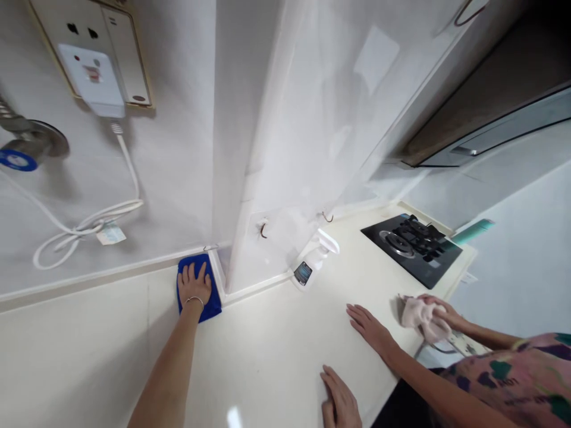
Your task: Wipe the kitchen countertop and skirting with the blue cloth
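Note:
My left hand (194, 286) lies flat on a blue cloth (213, 306), fingers spread, and a thin bracelet circles the wrist. The cloth is flat on the white countertop (263, 351), tucked into the inner corner beside the wall's edge. At the bottom of the view my right hand (342, 404) rests on the countertop with its fingers stretched out, holding nothing. Between that hand and the wall, a white spray bottle (312, 261) with a dark label stands against the backsplash.
On the right a co-worker rests one hand (372, 333) on the countertop and holds a pale pink cloth (423, 318) in the other. Behind is a black gas stove (413, 246). A socket with a plug (93, 77), a looped white cable (82, 229) and a valve (33, 142) are on the left wall.

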`<state>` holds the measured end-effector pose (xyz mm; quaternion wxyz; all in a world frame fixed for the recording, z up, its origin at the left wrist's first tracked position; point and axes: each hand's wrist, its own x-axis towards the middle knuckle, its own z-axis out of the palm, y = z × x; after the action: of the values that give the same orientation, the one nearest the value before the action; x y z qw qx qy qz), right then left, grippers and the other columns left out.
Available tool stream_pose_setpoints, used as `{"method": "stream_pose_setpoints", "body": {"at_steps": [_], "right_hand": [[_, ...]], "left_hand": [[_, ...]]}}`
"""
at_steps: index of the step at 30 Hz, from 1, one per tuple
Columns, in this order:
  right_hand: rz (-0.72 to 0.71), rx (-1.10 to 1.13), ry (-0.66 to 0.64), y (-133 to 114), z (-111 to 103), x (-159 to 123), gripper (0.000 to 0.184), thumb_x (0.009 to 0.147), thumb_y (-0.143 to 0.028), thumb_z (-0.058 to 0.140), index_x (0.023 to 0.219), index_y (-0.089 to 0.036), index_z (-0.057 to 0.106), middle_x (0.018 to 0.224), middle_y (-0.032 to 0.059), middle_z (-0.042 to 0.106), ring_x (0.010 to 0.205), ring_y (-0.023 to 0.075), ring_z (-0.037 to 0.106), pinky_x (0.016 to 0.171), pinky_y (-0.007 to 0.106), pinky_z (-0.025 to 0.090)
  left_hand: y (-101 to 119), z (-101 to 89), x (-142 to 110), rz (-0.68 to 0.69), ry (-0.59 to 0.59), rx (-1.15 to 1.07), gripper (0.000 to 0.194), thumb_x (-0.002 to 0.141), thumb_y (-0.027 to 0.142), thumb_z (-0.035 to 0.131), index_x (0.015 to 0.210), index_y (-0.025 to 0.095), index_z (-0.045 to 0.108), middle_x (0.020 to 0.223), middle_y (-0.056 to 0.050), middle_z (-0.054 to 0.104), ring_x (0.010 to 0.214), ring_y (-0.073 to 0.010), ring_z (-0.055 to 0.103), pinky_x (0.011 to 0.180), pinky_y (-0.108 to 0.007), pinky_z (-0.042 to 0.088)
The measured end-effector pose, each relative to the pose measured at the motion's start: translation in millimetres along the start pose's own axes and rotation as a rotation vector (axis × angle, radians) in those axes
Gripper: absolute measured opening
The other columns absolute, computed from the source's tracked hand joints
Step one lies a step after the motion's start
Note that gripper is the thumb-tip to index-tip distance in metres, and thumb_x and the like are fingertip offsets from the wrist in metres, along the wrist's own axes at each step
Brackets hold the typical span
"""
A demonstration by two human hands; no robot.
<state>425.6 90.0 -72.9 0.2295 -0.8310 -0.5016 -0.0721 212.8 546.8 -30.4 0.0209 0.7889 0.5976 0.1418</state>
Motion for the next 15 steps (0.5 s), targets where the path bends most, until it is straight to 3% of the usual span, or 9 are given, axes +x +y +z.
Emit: {"method": "stream_pose_setpoints", "body": {"at_steps": [4,9,15], "right_hand": [[0.02,-0.015,0.012,-6,-4,2,0.054,0.079,-0.032,0.042,0.128,-0.038,0.062,0.133,0.0001,0.06,0.124,0.0336,0.057,0.087,0.051,0.058],[0.004,-0.001,0.022,-4,0,2,0.053,0.08,-0.032,0.044,0.131,-0.037,0.059,0.134,0.0005,0.06,0.122,0.0328,0.059,0.09,0.051,0.058],[-0.085,0.119,0.03,21,6,-3,0.065,0.077,-0.037,0.05,0.142,-0.04,0.048,0.13,0.0039,0.063,0.115,0.0374,0.063,0.087,0.058,0.058]], "left_hand": [[-6,-6.7,-32,0.014,0.005,0.0,0.054,0.096,0.037,0.037,0.148,0.026,0.041,0.159,-0.012,0.035,0.149,-0.0333,0.023,0.121,-0.051,0.022],[-9,-13.9,-87,0.012,0.012,-0.022,0.053,0.095,0.035,0.041,0.147,0.027,0.042,0.159,-0.013,0.035,0.149,-0.0348,0.025,0.12,-0.054,0.025],[12,-25.5,-205,0.06,-0.052,-0.101,0.055,0.093,0.029,0.046,0.148,0.031,0.041,0.161,-0.012,0.03,0.149,-0.0351,0.022,0.12,-0.056,0.028]]}}
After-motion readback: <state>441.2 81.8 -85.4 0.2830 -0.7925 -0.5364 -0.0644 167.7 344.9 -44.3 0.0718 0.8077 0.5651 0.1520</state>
